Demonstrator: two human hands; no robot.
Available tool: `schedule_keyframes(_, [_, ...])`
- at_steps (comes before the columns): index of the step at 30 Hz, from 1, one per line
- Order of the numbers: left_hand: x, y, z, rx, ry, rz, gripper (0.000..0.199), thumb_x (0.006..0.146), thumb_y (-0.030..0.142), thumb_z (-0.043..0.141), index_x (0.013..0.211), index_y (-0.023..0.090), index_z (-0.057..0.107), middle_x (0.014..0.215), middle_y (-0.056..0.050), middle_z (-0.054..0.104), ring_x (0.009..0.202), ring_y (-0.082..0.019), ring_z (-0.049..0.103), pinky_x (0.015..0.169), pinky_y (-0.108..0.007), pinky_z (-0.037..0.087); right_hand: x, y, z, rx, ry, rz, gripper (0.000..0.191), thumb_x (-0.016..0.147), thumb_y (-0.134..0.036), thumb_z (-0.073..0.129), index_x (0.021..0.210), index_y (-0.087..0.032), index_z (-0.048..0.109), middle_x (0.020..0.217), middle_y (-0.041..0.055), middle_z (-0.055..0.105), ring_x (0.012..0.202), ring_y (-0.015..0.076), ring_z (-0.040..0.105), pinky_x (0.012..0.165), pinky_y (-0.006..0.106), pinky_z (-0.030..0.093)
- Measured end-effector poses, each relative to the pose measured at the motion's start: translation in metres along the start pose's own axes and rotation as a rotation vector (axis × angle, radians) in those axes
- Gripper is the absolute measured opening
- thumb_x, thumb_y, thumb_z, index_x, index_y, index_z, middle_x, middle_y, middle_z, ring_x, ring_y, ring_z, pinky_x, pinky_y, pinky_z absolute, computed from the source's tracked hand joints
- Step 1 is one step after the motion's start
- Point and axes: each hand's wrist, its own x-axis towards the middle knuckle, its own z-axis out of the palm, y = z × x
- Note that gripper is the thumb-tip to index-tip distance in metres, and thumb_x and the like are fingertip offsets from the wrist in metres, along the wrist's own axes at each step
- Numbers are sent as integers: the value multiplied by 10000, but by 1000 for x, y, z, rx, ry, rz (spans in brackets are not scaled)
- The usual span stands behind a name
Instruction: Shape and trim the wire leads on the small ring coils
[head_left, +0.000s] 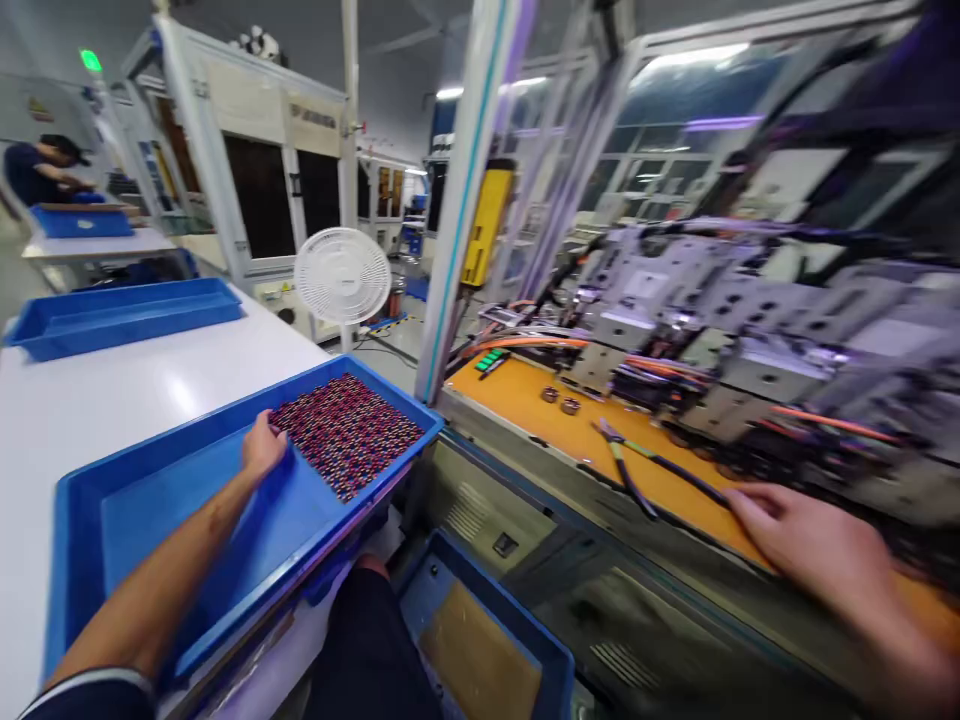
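My left hand (pixel 264 446) is inside a blue tray (pixel 202 420), its fingers curled at the left edge of a packed layer of small red-and-dark parts (pixel 349 430). Its fingertips are partly hidden, so I cannot make out what they hold. To the right, my right hand (pixel 795 535) is blurred over the front of an orange work surface (pixel 517 395). Its fingertips meet the end of one handle of a pair of pliers (pixel 615 440); whether they grip it I cannot tell. The pliers lie with handles spread. Two small copper-coloured coils (pixel 560 400) sit behind them.
Metal machine fixtures (pixel 637 300) with cables line the back of the orange surface. An upright frame post (pixel 457 220) separates it from the white table (pixel 172 375). A lower blue bin (pixel 487 640) holds cardboard. A white fan (pixel 343 275) and a seated person (pixel 45 170) are farther off.
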Motion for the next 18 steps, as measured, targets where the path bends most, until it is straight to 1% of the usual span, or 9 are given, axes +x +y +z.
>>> schedule_keyframes(1, [0,20,-2,-22,-9,71,376,920,287,613,1259,135,554,1049,-74,676,935,-216,664,887,-448,539,-1,-1,0,-31,-26,25,103,795,-231,719,753,-155,774,706,167,720,540,221,603,553,347,400])
schedule_keyframes(2, [-1,44,-1,-53,-25,156,409,907,270,627,1283,134,539,1037,-73,678,933,-215,661,908,-451,528,-1,-2,-1,-49,-52,34,141,843,-265,681,850,-163,777,805,149,741,631,216,639,605,333,432])
schedule_keyframes(4, [-8,104,6,-135,-81,349,481,882,252,653,1329,145,509,1041,-68,678,932,-204,652,944,-443,509,-3,-6,-1,-79,-87,47,209,921,-326,612,977,-172,742,910,91,741,777,197,669,736,328,489])
schedule_keyframes(6, [-23,171,21,-225,-160,534,481,882,268,657,1331,167,516,1073,-61,673,939,-195,647,948,-431,509,-6,-9,-2,-99,-98,61,219,955,-347,596,1015,-163,700,959,57,722,860,179,668,842,361,517])
schedule_keyframes(8, [-47,235,41,-296,-248,664,386,901,292,640,1259,163,572,1086,-66,672,944,-197,651,913,-434,529,-9,-13,-4,-98,-103,54,228,976,-360,580,1011,-159,682,980,49,709,900,173,665,883,381,527])
schedule_keyframes(11, [-81,313,72,-357,-350,735,310,926,325,615,1188,159,609,1093,-71,673,922,-189,662,854,-413,561,-12,-17,-8,-72,-98,31,233,991,-357,562,988,-153,676,972,46,702,911,171,667,881,382,541])
schedule_keyframes(14, [-101,361,96,-387,-376,682,338,928,330,613,1213,151,590,1148,-87,653,972,-208,658,851,-421,566,-11,-19,-10,-39,-85,22,238,989,-354,568,951,-145,674,934,38,703,895,169,672,868,379,546])
schedule_keyframes(16, [-106,378,106,-404,-392,630,346,928,333,612,1222,152,584,1171,-93,643,990,-214,654,853,-425,566,-10,-19,-9,-20,-77,18,244,987,-358,571,934,-144,674,919,35,704,886,168,674,866,378,545])
schedule_keyframes(18, [-108,386,110,-425,-412,580,343,928,333,612,1220,153,586,1175,-92,643,994,-215,654,859,-429,565,-9,-18,-9,-7,-73,15,244,986,-359,571,933,-145,675,917,36,704,879,166,672,862,376,544])
